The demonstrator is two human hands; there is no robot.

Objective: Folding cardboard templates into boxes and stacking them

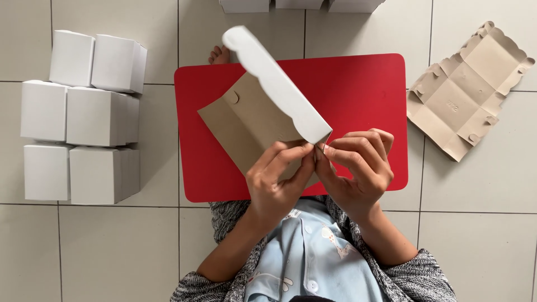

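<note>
Card, plastic-looking tray, tile, knit and cotton cloth

Both hands, left hand [274,187] and right hand [358,168], pinch a thin cardboard box blank [257,114]: matt brown raw card on the face toward the camera, smooth white coated finish on the scalloped flap rising from the pinch. Under the grip, red tray [358,84], smooth, even, low sheen, looks plastic. Right of the grip, flat box blank [467,89], same matt brown card, creased. Left of the grip, folded boxes [84,117], smooth white card, matt. Floor tiles [486,190] pale grey, smooth, slightly satin. Below the grip, sleeves [425,274] grey marled knit, rough; shirt [313,257] light blue soft printed cloth.
</note>
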